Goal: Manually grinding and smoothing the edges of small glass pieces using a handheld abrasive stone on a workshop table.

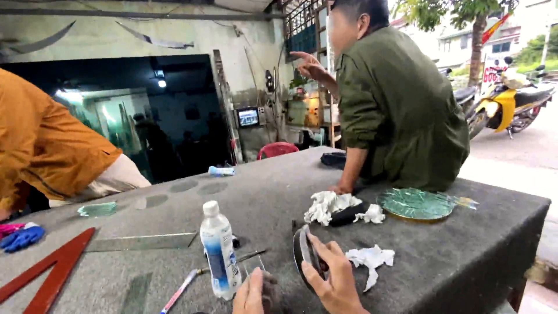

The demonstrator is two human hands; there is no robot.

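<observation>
My right hand (334,279) grips a round, dark-edged glass disc (303,253) that stands on its edge on the grey table (465,250). My left hand (249,295) sits low at the frame's bottom edge, closed around a dark grey pad (269,291); most of this hand is cut off. A clear plastic bottle (220,256) with a blue label stands just left of my hands. A thin metal tool (251,255) and a pen (180,289) lie beside it. A crumpled white rag (371,259) rests to the right of the disc.
A person in a green jacket (401,110) sits on the table's far edge beside white gloves (334,206) and a stack of round green glass (414,204). A person in orange (46,145) leans in at left. A red triangle ruler (52,270), a glass strip (142,241), blue gloves (20,237) and a motorbike (511,99) are also here.
</observation>
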